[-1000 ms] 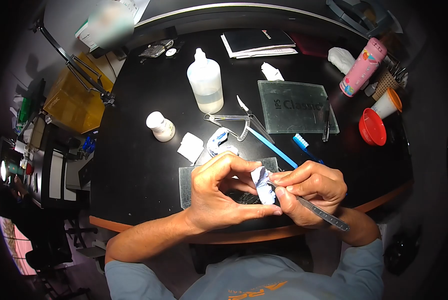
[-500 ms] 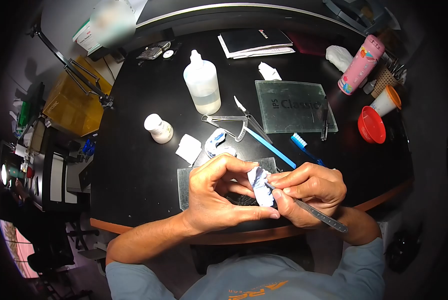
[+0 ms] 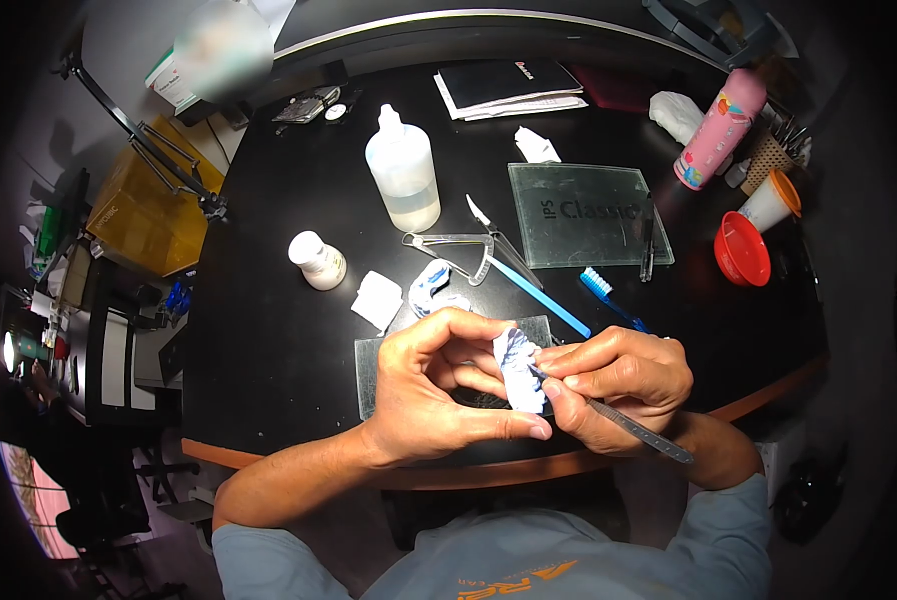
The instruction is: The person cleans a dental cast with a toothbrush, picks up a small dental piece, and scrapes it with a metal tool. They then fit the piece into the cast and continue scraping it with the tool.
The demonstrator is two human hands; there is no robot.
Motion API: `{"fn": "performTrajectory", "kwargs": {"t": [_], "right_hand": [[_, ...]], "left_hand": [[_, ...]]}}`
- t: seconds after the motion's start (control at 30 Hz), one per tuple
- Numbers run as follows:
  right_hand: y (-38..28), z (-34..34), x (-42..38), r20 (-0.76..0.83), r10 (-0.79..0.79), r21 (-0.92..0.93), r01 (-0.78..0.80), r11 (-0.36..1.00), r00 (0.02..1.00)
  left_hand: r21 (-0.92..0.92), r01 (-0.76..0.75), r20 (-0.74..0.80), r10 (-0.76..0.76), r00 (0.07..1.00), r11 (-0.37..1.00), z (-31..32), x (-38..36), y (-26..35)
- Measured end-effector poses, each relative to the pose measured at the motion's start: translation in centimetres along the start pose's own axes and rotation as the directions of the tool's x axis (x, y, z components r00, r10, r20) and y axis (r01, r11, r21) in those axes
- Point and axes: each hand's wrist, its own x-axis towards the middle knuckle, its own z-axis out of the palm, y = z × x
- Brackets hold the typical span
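Observation:
Between the thumb and fingers of my left hand (image 3: 434, 385) is a small white-and-blue dental cast (image 3: 520, 370), held up above a glass plate (image 3: 369, 375). My right hand (image 3: 624, 382) grips a slim carving tool (image 3: 637, 432) with a dark, dotted metal handle, like a pen. The tool's tip meets the cast's right side, where my fingers partly hide it. A second white-and-blue dental cast (image 3: 431, 290) lies on the table just beyond my left hand, beside a folded white tissue (image 3: 377, 300).
Beyond my hands lie a caliper (image 3: 451, 250), a blue-handled tool (image 3: 544, 298), a toothbrush (image 3: 609, 296) and a glass slab (image 3: 579, 225). A large squeeze bottle (image 3: 405, 175) and small white bottle (image 3: 317, 262) stand left. At right are a red bowl (image 3: 743, 250) and pink flask (image 3: 719, 130).
The cast has turned slightly in my left hand, and the tool's tip has shifted a little against it. Both hands keep their grips.

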Motion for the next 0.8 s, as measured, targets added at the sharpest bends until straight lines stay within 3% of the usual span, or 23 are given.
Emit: {"fn": "performTrajectory", "kwargs": {"t": [0.4, 0.7, 0.8], "right_hand": [[-0.3, -0.1, 0.0, -0.008, 0.003, -0.017, -0.003, 1.0, 1.0], [-0.4, -0.1, 0.2, -0.02, 0.0, -0.001, 0.0, 1.0, 1.0], [-0.4, -0.4, 0.4, -0.034, 0.042, 0.075, -0.04, 0.996, 0.999]], "left_hand": [[-0.255, 0.16, 0.011, -0.162, 0.987, 0.954, -0.5, -0.1, -0.1], [-0.234, 0.158, 0.024, -0.157, 0.987, 0.959, -0.7, 0.1, 0.2], [-0.086, 0.118, 0.023, -0.116, 0.993, 0.989, -0.7, 0.8, 1.1]]}}
